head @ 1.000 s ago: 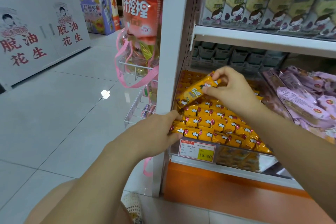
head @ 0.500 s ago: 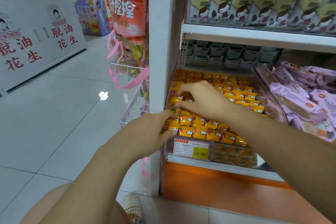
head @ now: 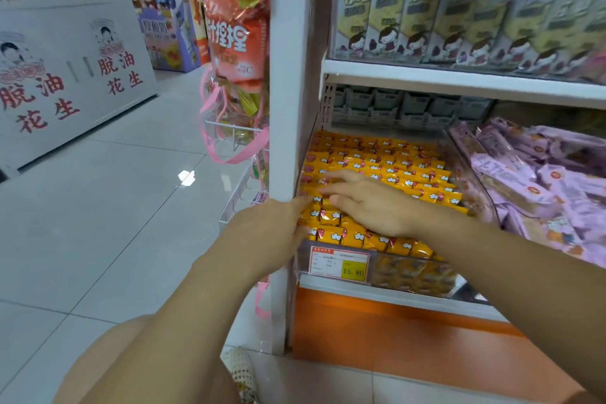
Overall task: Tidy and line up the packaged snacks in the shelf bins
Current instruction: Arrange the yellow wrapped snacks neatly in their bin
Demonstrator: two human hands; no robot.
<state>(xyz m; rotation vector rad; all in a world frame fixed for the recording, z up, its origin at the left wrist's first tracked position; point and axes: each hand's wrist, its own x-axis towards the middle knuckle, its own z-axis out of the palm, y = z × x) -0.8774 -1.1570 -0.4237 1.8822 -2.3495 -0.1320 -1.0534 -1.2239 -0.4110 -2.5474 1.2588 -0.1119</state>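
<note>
Since a second ago, the right hand (head: pixel 370 207) has put down the packet it pinched. It now lies flat on the yellow snack packets (head: pixel 393 170), fingers straight and spread. The left hand (head: pixel 265 233) touches the front-left packets, fingers together. The packets fill the clear bin (head: pixel 410 269) in rows on a low shelf above an orange base panel (head: pixel 377 328). Purple packets (head: pixel 541 180) fill the neighbouring bin. Glossy floor tiles (head: pixel 114 207) run leftwards to a white cabinet (head: pixel 65 69).
</note>
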